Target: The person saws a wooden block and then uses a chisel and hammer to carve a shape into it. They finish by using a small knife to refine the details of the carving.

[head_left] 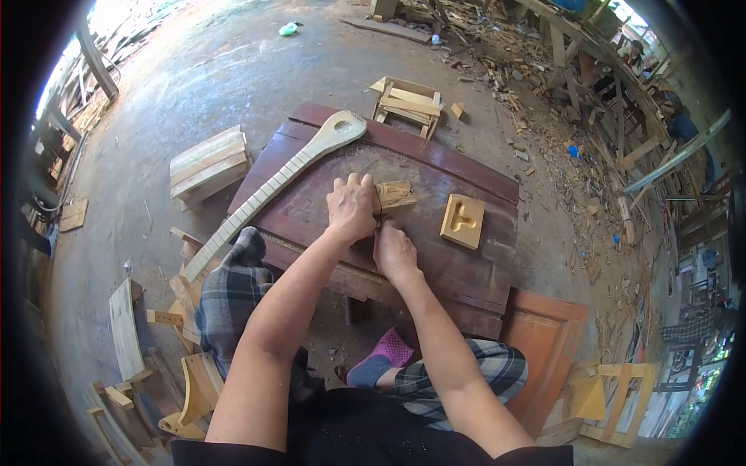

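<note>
On the dark red wooden table (435, 272) lies a small wooden block (395, 197) with a rough, carved-looking face. My left hand (351, 205) presses against the block's left side, its fingers bent round the edge. Close to the block's lower left corner, my right hand (394, 250) is closed; what it grips is hidden by the fingers. To the right rests a second block (463, 221) with a curved hollow cut in its top. A long pale wooden piece (280, 180) with cross lines and a rounded, holed head lies along the table's left side.
A wooden stool (208, 167) stands left of the table, a small wooden frame (408, 107) beyond its far edge. An orange-brown panel (544, 342) leans at the right. Curved wooden parts (200, 388) lie at lower left. Wood scraps (505, 85) cover the ground at upper right.
</note>
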Tool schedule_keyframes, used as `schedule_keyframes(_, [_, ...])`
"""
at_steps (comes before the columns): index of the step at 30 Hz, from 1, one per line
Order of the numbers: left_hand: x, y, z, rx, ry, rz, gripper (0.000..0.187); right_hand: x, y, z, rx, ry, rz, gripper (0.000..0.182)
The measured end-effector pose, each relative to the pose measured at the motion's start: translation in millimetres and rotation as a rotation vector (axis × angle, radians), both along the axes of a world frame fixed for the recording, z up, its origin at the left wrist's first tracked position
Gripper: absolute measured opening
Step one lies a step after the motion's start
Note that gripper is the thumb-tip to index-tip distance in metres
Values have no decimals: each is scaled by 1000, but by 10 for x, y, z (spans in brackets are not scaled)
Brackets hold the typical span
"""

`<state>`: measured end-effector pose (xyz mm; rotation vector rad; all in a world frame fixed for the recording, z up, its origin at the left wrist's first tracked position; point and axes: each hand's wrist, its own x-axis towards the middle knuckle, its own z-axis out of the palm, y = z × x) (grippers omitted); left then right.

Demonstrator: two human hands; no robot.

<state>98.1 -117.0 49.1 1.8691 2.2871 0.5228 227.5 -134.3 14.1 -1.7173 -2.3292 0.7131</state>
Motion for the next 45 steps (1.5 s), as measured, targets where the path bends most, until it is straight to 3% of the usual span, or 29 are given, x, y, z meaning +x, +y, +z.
schedule_keyframes(5, [29, -30, 114, 14, -37, 34, 47, 223, -508, 183, -77, -13, -50, 27])
schedule_keyframes(11, [18, 18, 56, -4, -12, 3, 50, -18, 7, 5, 26, 27, 5, 24])
schedule_keyframes(17, [30, -10, 118, -26, -11, 37, 50, 185, -505, 300, -113, -33, -73, 24])
schedule_keyframes(23, [7, 8, 38, -2, 0, 2, 51, -30, 34, 8, 34, 19, 22, 25])
schedule_keyframes(27, [65, -64, 104, 3, -25, 16, 49, 51, -124, 101, 10, 9, -5, 24])
schedule_keyframes(29, [42, -38, 96, 2, -21, 15, 49, 130, -412, 401, -139, -36, -66, 19])
schedule_keyframes(33, [21, 14, 62, -5, -15, 4, 48, 64, -193, 217, -117, 1, -76, 19])
schedule_keyframes(36, [16, 6, 64, 35, -27, 15, 48, -56, 86, 16, 36, 6, 14, 25])
schedule_keyframes(41, [33, -6, 142, 0, -34, 18, 49, 75, -329, 405, -125, -9, -87, 25])
schedule_keyframes(45, [3, 23, 65, -1, -19, -23, 49, 57, -128, 200, -101, 21, -69, 25])
